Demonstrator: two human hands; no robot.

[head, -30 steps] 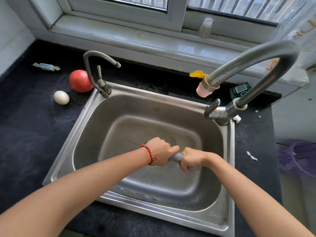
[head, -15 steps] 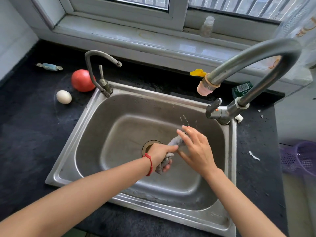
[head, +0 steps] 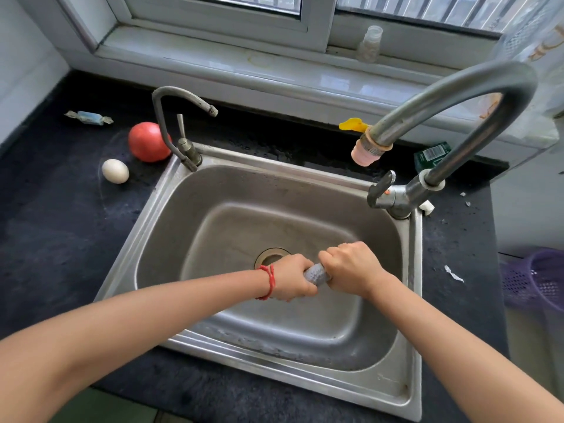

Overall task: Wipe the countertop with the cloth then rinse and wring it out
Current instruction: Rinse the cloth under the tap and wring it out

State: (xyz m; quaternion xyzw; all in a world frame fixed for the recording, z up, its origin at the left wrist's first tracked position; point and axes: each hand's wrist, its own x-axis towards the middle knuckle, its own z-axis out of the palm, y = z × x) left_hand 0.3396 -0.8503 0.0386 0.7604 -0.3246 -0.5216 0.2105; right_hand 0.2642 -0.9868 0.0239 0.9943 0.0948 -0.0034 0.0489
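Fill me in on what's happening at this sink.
A person is wringing out a grey cloth over the sink. The left hand and right hand are each clenched around one end, with only a short twisted stretch showing between them, above the drain. No water is running from the tap. On the counter to the left lie a tomato and an egg, untouched.

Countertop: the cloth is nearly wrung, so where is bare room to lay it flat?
The dark countertop left of the sink, in front of the egg, is bare. Behind that, the egg, tomato and wrapped candy crowd it. The strip right of the sink is narrow and littered with scraps. Both hands grip the cloth.
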